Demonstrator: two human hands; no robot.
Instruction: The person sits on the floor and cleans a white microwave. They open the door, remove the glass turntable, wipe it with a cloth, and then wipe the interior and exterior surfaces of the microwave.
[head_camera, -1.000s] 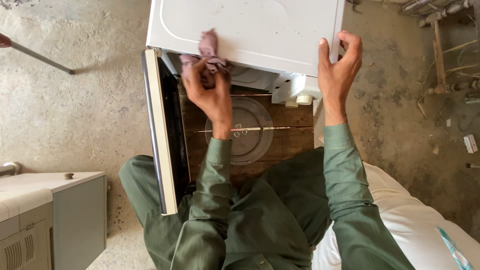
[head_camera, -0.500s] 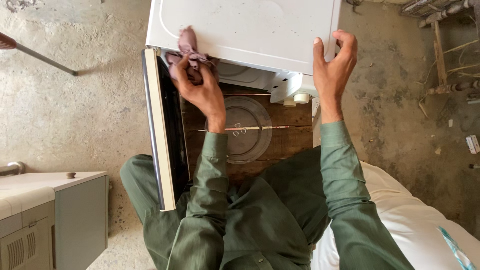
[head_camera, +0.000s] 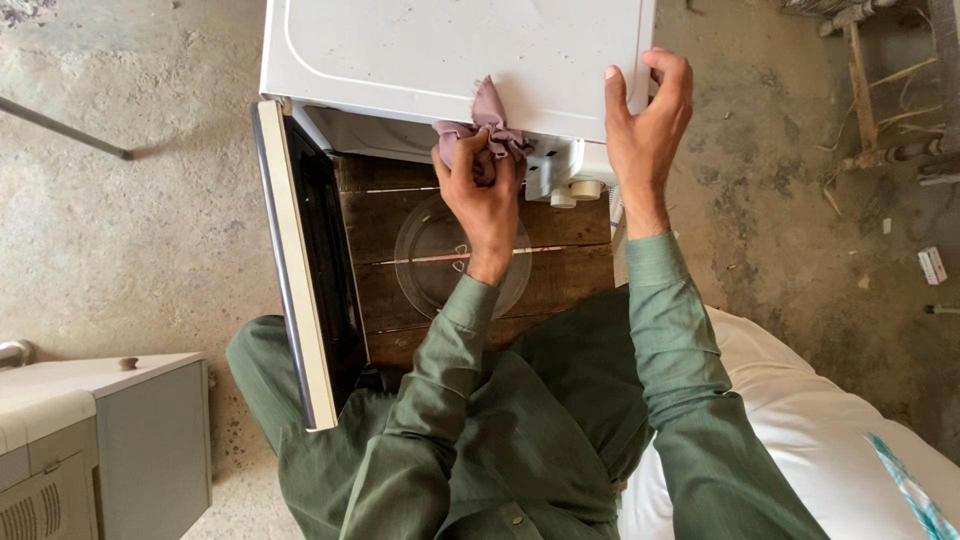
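Observation:
A white microwave oven (head_camera: 450, 50) stands on a dark wooden table (head_camera: 380, 230), seen from above, its door (head_camera: 300, 270) swung open toward me on the left. My left hand (head_camera: 482, 190) is closed on a crumpled mauve cloth (head_camera: 488, 125) pressed against the oven's upper front edge, near the control knobs (head_camera: 575, 190). My right hand (head_camera: 645, 120) grips the oven's top right corner, fingers curled over the side. A round glass turntable plate (head_camera: 430, 255) lies on the wooden table below my left hand.
Bare concrete floor surrounds the table. A grey-and-white appliance (head_camera: 100, 440) stands at lower left. A white cushion (head_camera: 850, 450) lies at lower right. Pipes, sticks and debris lie at upper right (head_camera: 870, 120). A thin rod (head_camera: 65, 130) crosses the floor at upper left.
My left hand has slid the cloth rightward along the oven's front edge, from near the door hinge to beside the knobs. My right hand keeps its grip on the corner.

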